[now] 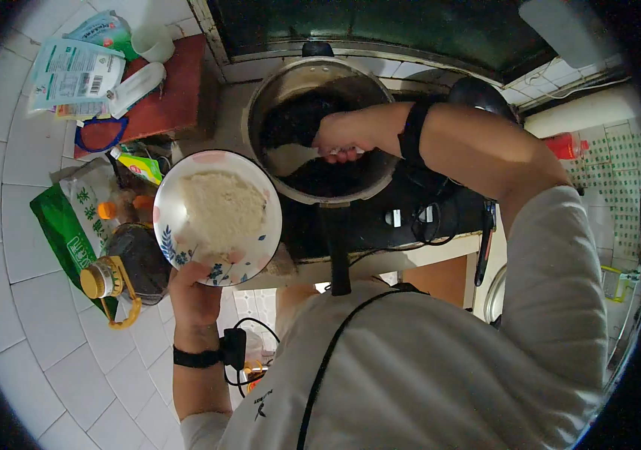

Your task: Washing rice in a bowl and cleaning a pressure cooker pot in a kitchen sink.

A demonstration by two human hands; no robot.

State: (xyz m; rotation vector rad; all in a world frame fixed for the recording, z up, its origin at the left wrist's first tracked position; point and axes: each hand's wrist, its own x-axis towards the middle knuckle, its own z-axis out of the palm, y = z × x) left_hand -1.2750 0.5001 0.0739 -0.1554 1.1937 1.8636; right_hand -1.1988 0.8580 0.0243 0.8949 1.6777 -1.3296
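My left hand (194, 289) grips the near rim of a white floral plate (171, 225), which bears a mound of pale, grainy food (224, 214), perhaps rice. Right beside the plate stands a large metal pot (377, 90) with a long black handle (335, 247) pointing towards me. Inside the pot's mouth, my right hand (340, 138) is closed around the grip of a pale spatula or rice paddle (292, 158). The paddle's flat blade points left over the dark interior. What lies at the bottom of the pot is too dark to tell.
The pot stands on a black stove top (365, 225) under a window. At the left are an oil bottle (135, 264) with a yellow cap, a green and white bag (64, 236), and a red-brown box (177, 84) with pouches and a white cup (153, 43). A black-handled utensil (485, 242) lies right.
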